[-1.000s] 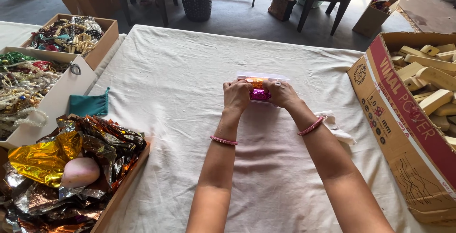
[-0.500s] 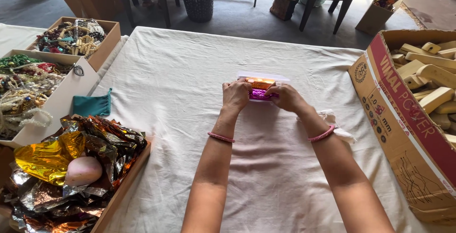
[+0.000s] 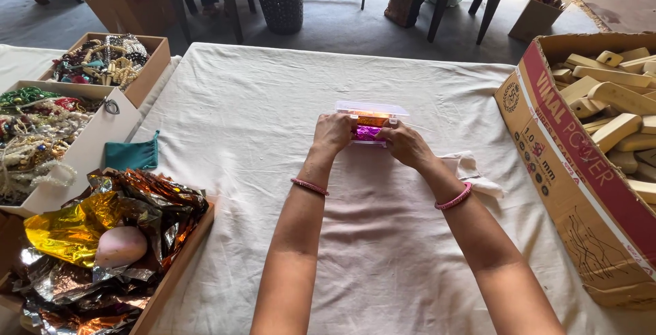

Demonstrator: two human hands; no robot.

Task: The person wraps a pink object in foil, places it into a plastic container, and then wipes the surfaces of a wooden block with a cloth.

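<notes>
From my seat I look down on a table covered with a white cloth (image 3: 383,239). Both hands meet near the middle of it, on a small clear plastic box (image 3: 371,111) with its lid standing open at the far side. Inside the box I see shiny foil, magenta below and orange above.

My left hand (image 3: 333,132) is curled around the left end of the box, the fingers bent and pressing on it. My right hand (image 3: 405,144) grips the right end in the same way — the fingers are closed on the box edge, the thumb toward the foil. Each wrist carries a pink bangle.

Just beside the right forearm lies a crumpled white cloth piece (image 3: 471,171).

At the left edge stands a wooden tray (image 3: 171,277) full of crinkled foil sheets (image 3: 75,232) in gold, silver and copper, with a pale pink egg-shaped thing (image 3: 120,245) on top. Behind it are two open boxes of beads (image 3: 102,62) and a teal pouch (image 3: 133,155).

On the right — well apart from the hands — a big cardboard carton (image 3: 567,164) holds pale wooden blocks (image 3: 615,103).
</notes>
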